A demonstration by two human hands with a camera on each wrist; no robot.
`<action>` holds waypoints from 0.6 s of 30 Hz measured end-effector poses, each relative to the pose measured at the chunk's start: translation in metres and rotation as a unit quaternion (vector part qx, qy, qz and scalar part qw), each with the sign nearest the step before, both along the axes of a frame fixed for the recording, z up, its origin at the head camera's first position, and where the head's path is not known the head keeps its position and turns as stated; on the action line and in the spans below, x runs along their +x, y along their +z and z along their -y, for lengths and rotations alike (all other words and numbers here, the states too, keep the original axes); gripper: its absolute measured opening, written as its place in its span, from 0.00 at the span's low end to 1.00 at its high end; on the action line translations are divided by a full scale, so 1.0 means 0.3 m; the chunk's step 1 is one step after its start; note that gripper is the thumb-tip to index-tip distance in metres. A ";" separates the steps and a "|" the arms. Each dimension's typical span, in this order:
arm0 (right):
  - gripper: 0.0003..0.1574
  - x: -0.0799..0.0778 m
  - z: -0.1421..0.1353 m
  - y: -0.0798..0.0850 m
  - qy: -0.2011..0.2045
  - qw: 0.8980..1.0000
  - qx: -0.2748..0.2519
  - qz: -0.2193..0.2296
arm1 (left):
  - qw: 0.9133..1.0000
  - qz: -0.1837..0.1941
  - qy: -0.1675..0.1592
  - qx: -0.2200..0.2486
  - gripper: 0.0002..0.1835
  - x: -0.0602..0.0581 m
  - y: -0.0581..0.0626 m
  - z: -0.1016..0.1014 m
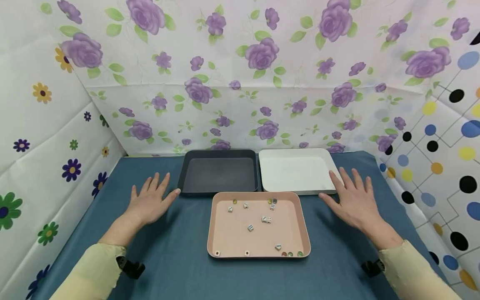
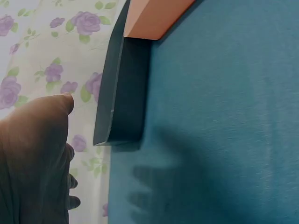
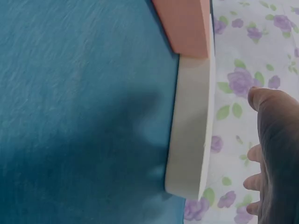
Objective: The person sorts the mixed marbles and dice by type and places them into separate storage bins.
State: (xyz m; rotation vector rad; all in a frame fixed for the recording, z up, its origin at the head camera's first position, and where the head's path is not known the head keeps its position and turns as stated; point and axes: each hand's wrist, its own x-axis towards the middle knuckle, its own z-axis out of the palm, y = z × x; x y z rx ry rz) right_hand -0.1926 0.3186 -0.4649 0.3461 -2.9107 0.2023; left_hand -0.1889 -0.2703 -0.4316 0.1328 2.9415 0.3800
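My left hand [image 1: 150,202] hovers palm down over the cloth, fingers spread, left of the dark grey tray [image 1: 221,171]. On the other side my right hand [image 1: 354,204] is also spread, its thumb and fingertips close to the white tray [image 1: 300,171]. Neither hand holds anything. Between them lies a pink tray [image 1: 232,239] in front of the other two. Several white dice [image 1: 250,228] are scattered in it, along with small glass beads [image 1: 275,201] at its back edge and more at the front right corner. In the left wrist view the thumb [image 2: 63,105] points toward the dark tray's side.
A blue cloth [image 1: 176,266] covers the table. Behind it hangs a white curtain with purple roses [image 1: 262,54]. Patterned sheets close off both sides, flowers [image 1: 71,170] at the left and coloured dots [image 1: 457,183] at the right. The dark and white trays stand side by side.
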 end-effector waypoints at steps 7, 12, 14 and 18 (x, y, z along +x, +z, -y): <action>0.53 0.006 0.047 0.053 0.033 0.999 -0.035 -0.024 | 0.999 0.031 0.003 0.026 0.52 -0.054 0.052 0.019; 0.51 0.011 0.086 0.087 0.057 0.997 -0.044 -0.041 | 0.998 0.043 0.004 0.052 0.52 -0.093 0.092 0.027; 0.51 0.016 0.102 0.100 0.068 0.996 -0.044 -0.047 | 0.996 0.053 0.003 0.066 0.52 -0.107 0.108 0.030; 0.50 0.025 0.131 0.118 0.090 0.993 -0.044 -0.055 | 0.993 0.069 -0.005 0.100 0.51 -0.132 0.136 0.033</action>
